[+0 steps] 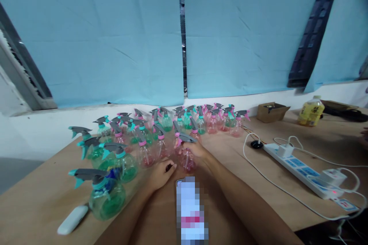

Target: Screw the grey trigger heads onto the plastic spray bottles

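Observation:
My right hand (193, 148) is closed round the neck of a pink spray bottle (188, 162) with a grey trigger head, standing nearly upright. On the tabletop to its left rests my left hand (161, 173), its fingers curled in. A dark patch shows between thumb and fingers; whether it is an object or shadow is unclear. Just beyond it stand two more pink spray bottles (146, 156). Green spray bottles (107, 199) with grey and turquoise heads stand on the left, one with something dark blue behind its neck. Several more green and pink ones form rows toward the wall.
A phone (188, 214) with a blurred-out screen lies between my forearms. At front left lies a white rounded case (73, 219). The right side holds a power strip (301, 170) with white cables, a black disc (257, 144), a cardboard box (271, 112) and a yellow drink bottle (311, 111).

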Demonstrator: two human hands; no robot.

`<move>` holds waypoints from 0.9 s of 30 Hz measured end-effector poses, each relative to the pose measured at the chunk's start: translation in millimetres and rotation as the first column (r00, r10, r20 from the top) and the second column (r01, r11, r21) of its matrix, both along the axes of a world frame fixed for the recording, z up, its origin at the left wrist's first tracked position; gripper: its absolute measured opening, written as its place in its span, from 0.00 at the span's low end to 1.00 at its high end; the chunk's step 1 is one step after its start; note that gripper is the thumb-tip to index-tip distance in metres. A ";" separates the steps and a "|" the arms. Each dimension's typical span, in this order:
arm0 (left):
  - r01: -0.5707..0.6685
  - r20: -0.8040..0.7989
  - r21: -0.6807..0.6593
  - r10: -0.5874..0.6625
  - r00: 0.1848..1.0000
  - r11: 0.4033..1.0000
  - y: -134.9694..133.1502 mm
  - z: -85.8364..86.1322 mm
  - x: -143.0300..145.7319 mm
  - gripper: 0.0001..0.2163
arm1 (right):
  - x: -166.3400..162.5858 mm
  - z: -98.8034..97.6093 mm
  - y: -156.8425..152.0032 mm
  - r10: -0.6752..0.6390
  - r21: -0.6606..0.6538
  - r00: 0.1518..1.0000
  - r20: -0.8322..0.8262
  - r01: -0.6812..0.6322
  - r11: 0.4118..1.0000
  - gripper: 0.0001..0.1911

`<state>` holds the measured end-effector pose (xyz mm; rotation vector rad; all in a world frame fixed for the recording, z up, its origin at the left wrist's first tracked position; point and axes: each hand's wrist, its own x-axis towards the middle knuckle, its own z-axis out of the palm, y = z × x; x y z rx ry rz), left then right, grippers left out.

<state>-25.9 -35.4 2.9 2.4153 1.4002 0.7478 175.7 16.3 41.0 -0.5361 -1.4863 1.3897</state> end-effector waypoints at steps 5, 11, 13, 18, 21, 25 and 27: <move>-0.001 -0.001 0.009 0.001 1.000 1.000 0.3 -0.6 0.0 0.16 | -1.6 -2.6 2.6 0.006 0.039 0.999 -0.044 -0.005 0.999 0.07; 0.014 0.012 0.021 -0.014 1.000 1.000 0.2 -1.5 -0.5 0.16 | -1.4 -7.5 10.4 -0.009 0.055 1.000 -0.024 0.010 0.998 0.11; 0.011 0.017 0.022 -0.012 1.000 1.000 0.1 -1.6 -0.5 0.16 | -1.4 -8.4 10.8 -0.019 0.068 1.000 -0.018 0.020 0.998 0.11; 0.006 0.020 0.008 -0.006 1.000 1.000 -0.7 -0.9 0.3 0.16 | -3.7 -8.6 9.3 -0.067 0.074 0.997 -0.047 0.071 0.995 0.07; 0.002 0.011 0.007 -0.002 1.000 1.000 -1.1 -0.3 0.6 0.16 | -4.6 -9.4 11.1 -0.065 0.090 0.996 -0.058 0.070 0.993 0.06; 0.004 0.007 0.019 -0.005 1.000 1.000 -1.3 0.2 0.6 0.17 | -5.2 -12.0 14.5 -0.076 0.086 0.996 -0.043 0.080 0.993 0.09; 0.007 0.009 0.014 -0.007 1.000 1.000 -1.5 0.5 0.6 0.17 | -5.5 -13.2 15.2 -0.076 0.091 0.996 -0.041 0.079 0.993 0.13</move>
